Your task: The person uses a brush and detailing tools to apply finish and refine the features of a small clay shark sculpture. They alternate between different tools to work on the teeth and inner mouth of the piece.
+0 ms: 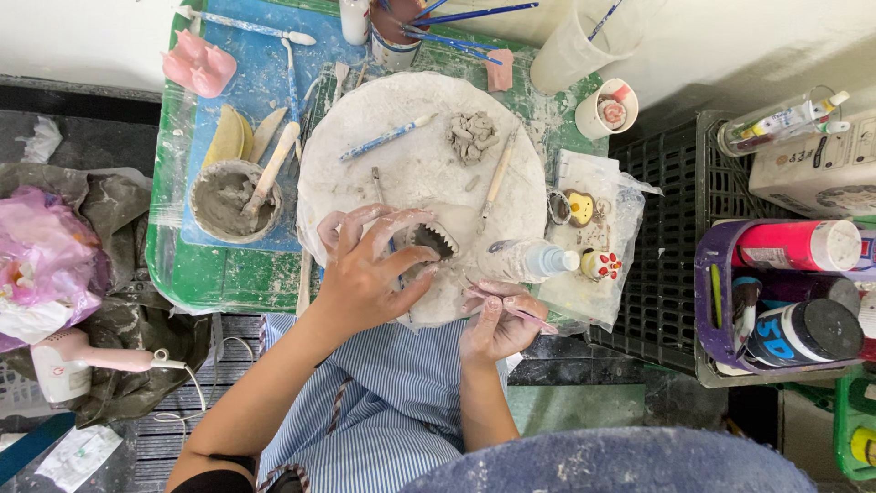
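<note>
Lower centre, the right hand [497,321] pinches one thin pink-handled tool [520,312]. The left hand [365,274] cups one small grey jagged-rimmed clay pot [429,245], seemingly unfinished, on the round white board [401,173]. Beyond, one lumpy clay piece [473,137].

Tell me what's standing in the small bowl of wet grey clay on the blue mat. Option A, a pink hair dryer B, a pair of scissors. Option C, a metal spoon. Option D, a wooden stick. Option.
D: a pale wooden stick leans in the clay bowl, its lower end in the grey slip and its upper end pointing toward the round work board.
</note>
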